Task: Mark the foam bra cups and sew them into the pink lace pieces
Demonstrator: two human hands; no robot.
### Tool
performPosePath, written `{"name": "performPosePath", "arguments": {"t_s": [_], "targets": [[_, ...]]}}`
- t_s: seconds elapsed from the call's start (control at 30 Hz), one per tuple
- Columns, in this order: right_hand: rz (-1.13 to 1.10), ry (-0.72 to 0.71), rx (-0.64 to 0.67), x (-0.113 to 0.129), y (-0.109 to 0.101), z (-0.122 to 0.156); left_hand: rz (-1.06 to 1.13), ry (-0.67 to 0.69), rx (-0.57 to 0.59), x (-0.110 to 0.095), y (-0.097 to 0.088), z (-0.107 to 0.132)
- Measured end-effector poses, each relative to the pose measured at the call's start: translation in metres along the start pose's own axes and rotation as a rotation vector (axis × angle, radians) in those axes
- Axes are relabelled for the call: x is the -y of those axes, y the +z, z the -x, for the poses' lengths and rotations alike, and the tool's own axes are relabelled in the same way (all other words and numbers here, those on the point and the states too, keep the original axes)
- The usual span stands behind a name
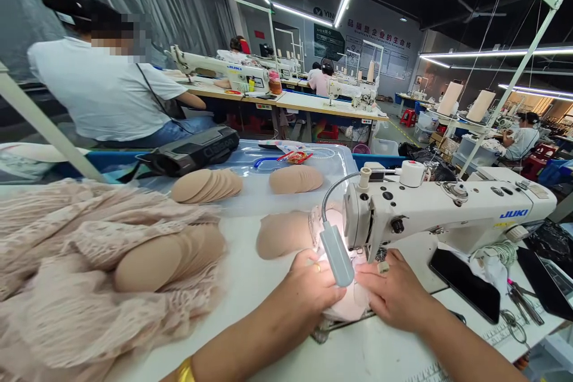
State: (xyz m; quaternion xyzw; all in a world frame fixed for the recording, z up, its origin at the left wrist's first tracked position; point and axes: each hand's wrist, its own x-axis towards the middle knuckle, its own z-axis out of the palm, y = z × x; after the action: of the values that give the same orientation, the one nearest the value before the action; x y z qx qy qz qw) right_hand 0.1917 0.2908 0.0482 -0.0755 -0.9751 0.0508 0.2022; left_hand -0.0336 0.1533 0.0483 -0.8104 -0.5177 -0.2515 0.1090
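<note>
In the head view, the left hand (313, 283), half-curled, presses on pink fabric (348, 310) beside the sewing machine (421, 206); the right hand (396, 293) lies loosely spread over its other side. The lamp (336, 255) and its glare hide whether either pinches cloth. Uneven pressure could pucker the fabric; fingers straying nearer the stitching spot could be pricked.

2 sewing machines (447, 206) read "JUKI"; the wall (389, 22), "品质是企业的生命线".
</note>
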Motion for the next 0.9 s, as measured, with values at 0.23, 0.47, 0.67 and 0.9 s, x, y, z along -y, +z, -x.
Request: {"name": "performPosePath", "arguments": {"t_s": [0.23, 0.47, 0.67, 0.9], "targets": [[0.034, 0.038, -0.02, -0.004, 0.007, -0.001, 0.034, 0.031, -0.093, 0.002, -0.012, -0.006], [0.01, 0.042, -0.042, -0.004, 0.008, -0.004, 0.097, -0.017, -0.111, -0.005, -0.02, -0.013], [0.017, 0.045, -0.066, -0.004, 0.011, -0.005, 0.09, -0.063, -0.049, -0.008, -0.021, -0.012], [-0.045, 0.037, -0.073, -0.001, 0.001, -0.006, -0.011, -0.052, -0.029, -0.005, -0.016, -0.007]]}}
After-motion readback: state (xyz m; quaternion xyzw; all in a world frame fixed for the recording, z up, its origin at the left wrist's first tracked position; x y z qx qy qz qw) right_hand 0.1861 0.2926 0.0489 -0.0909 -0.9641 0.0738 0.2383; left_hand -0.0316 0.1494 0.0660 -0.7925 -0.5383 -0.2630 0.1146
